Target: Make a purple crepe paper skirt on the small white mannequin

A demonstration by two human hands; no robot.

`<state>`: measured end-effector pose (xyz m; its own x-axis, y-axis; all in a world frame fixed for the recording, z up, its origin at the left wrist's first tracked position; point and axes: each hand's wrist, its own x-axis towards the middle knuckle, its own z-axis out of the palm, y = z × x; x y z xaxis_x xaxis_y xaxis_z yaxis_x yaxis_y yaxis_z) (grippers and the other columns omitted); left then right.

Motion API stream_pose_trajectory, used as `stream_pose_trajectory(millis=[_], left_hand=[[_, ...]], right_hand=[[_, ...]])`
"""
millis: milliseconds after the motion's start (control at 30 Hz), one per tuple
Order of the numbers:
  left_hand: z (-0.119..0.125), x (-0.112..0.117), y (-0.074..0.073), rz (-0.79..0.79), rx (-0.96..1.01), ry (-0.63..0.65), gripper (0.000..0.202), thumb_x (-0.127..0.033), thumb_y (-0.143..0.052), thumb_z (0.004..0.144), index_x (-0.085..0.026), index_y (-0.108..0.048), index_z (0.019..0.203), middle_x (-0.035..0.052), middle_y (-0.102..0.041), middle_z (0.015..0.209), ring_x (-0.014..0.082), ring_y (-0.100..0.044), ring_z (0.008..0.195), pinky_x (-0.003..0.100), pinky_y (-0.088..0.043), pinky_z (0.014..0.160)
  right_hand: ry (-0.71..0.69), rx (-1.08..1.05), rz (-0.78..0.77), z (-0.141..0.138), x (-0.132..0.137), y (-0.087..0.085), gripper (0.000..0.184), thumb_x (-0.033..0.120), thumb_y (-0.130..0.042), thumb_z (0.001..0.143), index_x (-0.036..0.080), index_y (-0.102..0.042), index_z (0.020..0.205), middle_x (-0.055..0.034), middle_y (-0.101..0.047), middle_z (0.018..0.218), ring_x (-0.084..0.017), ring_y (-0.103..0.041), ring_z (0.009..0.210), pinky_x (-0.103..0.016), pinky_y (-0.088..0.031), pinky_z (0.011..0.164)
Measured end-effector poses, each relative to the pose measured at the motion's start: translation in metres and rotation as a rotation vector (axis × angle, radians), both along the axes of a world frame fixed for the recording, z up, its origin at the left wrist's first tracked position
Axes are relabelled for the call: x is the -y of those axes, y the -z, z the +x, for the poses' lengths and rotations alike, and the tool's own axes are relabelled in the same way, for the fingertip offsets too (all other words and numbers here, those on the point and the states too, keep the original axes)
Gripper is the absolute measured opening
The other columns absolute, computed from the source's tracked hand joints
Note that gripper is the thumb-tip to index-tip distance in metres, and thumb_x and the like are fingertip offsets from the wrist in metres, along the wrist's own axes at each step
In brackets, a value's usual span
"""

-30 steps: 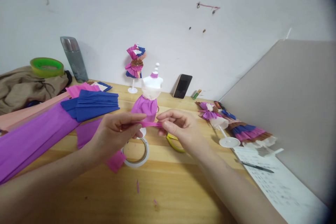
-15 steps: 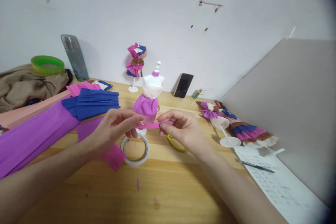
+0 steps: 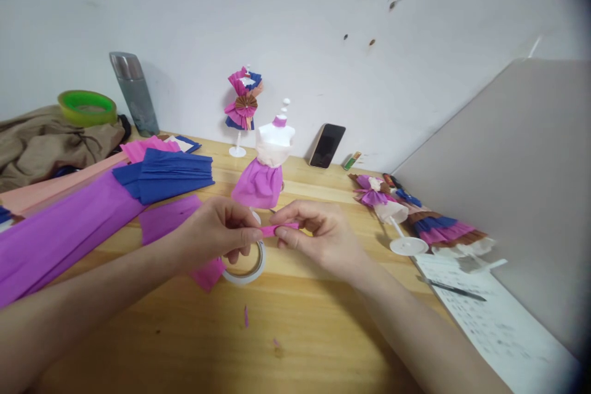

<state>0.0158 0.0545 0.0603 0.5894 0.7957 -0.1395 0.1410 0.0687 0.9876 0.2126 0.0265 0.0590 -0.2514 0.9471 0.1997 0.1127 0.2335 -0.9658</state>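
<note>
Between my two hands is a narrow pink strip of crepe paper (image 3: 268, 231), pinched at both ends. The fingertips of my left hand (image 3: 221, 231) grip its left end. At the other end, thumb and fingers of my right hand (image 3: 321, 234) are closed on it. Just behind stands a small white dress-form mannequin (image 3: 274, 135) with a pink collar, a pale bodice and a purple skirt (image 3: 259, 183). A white roll of tape (image 3: 259, 271) lies below my left hand, partly covered by it. Purple crepe paper (image 3: 168, 218) runs beneath my left forearm.
Blue folded crepe paper (image 3: 178, 173) and long purple sheets (image 3: 69, 234) cover the left. A flask (image 3: 136, 95), a second dressed mannequin (image 3: 243, 104) and a phone (image 3: 327, 145) stand along the wall. At right are dressed forms lying down (image 3: 390, 212), a pen (image 3: 455, 289) and written paper (image 3: 498, 326).
Both hands have come closer together, the left moving right, so less of the pink strip shows between them. The yellow-handled thing under my right hand is now hidden. The view has shifted slightly.
</note>
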Motion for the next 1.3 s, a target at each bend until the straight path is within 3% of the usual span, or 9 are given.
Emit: stream_pose_trajectory(millis=[167,267,400,500,767,867,967,1167,1300], left_hand=[[-0.003,-0.004,0.001,-0.046,0.076,0.049,0.023,-0.035,-0.078,0.069,-0.015,-0.068,0.061,-0.0006,-0.063,0.051,0.007,-0.052,0.041,0.017,-0.042,0.043],[-0.003,-0.005,0.004,-0.044,0.086,0.043,0.026,-0.036,-0.077,0.07,-0.015,-0.068,0.058,0.0,-0.063,0.051,0.007,-0.052,0.042,0.017,-0.041,0.044],[-0.001,-0.004,0.008,-0.02,0.146,-0.071,0.023,-0.034,-0.076,0.071,-0.014,-0.07,0.06,0.0008,-0.064,0.053,0.0076,-0.055,0.046,0.017,-0.04,0.047],[0.001,0.002,0.008,-0.043,0.22,-0.125,0.024,-0.035,-0.077,0.071,-0.015,-0.071,0.061,0.0004,-0.063,0.053,0.0072,-0.055,0.048,0.017,-0.041,0.049],[0.007,0.022,0.003,-0.236,0.276,-0.109,0.032,-0.042,-0.081,0.065,-0.014,-0.068,0.058,0.0015,-0.064,0.056,0.0084,-0.055,0.047,0.019,-0.04,0.049],[0.007,0.021,0.004,-0.262,0.294,-0.054,0.04,-0.052,-0.075,0.068,-0.013,-0.068,0.061,0.0037,-0.064,0.056,0.0109,-0.058,0.048,0.021,-0.042,0.049],[0.007,0.015,0.007,-0.327,0.36,-0.111,0.046,-0.061,-0.069,0.069,-0.014,-0.069,0.067,0.0034,-0.064,0.056,0.0129,-0.058,0.046,0.023,-0.043,0.046],[0.012,0.014,0.021,-0.124,0.288,-0.161,0.029,-0.041,-0.075,0.07,-0.014,-0.071,0.08,-0.0023,-0.056,0.05,0.0079,-0.048,0.043,0.018,-0.034,0.043],[0.012,0.024,0.019,0.023,0.277,-0.327,0.023,-0.03,-0.074,0.071,-0.017,-0.071,0.089,-0.0061,-0.049,0.055,0.0061,-0.041,0.048,0.018,-0.031,0.045]], right_hand=[[-0.037,-0.15,-0.143,0.008,-0.009,0.003,0.019,0.032,-0.081,0.07,0.018,-0.069,0.078,0.0015,-0.066,0.058,-0.011,-0.061,0.05,-0.024,-0.05,0.052],[-0.025,-0.132,-0.083,0.011,-0.012,0.005,0.02,0.034,-0.077,0.074,0.018,-0.07,0.083,-0.0004,-0.067,0.062,-0.012,-0.061,0.052,-0.026,-0.051,0.053],[0.285,0.141,0.495,0.011,-0.006,0.003,0.012,0.018,-0.067,0.081,0.021,-0.07,0.092,-0.0037,-0.068,0.082,-0.013,-0.059,0.063,-0.028,-0.049,0.058],[0.334,0.417,0.951,0.006,0.004,0.002,0.026,0.006,-0.062,0.082,0.023,-0.07,0.1,-0.0048,-0.065,0.083,-0.015,-0.059,0.069,-0.028,-0.048,0.06],[0.376,0.742,1.169,-0.005,0.01,0.016,0.018,0.011,-0.06,0.087,0.021,-0.074,0.087,-0.0047,-0.062,0.067,-0.016,-0.052,0.061,-0.03,-0.039,0.052],[0.37,0.592,1.048,-0.007,0.008,0.015,0.02,0.01,-0.059,0.087,0.021,-0.074,0.081,-0.0029,-0.057,0.066,-0.014,-0.051,0.06,-0.028,-0.039,0.051],[0.296,0.254,0.71,-0.011,0.005,0.014,0.012,0.014,-0.067,0.08,0.021,-0.074,0.076,-0.0002,-0.053,0.066,-0.012,-0.05,0.06,-0.026,-0.04,0.052],[0.067,-0.412,-0.153,-0.024,0.001,0.025,0.021,0.031,-0.088,0.057,0.021,-0.072,0.064,0.0022,-0.061,0.06,-0.011,-0.05,0.057,-0.025,-0.042,0.057],[-0.021,-0.601,-0.351,-0.031,0.006,0.03,0.023,0.032,-0.09,0.056,0.02,-0.072,0.062,0.004,-0.06,0.054,-0.007,-0.045,0.051,-0.022,-0.038,0.056]])
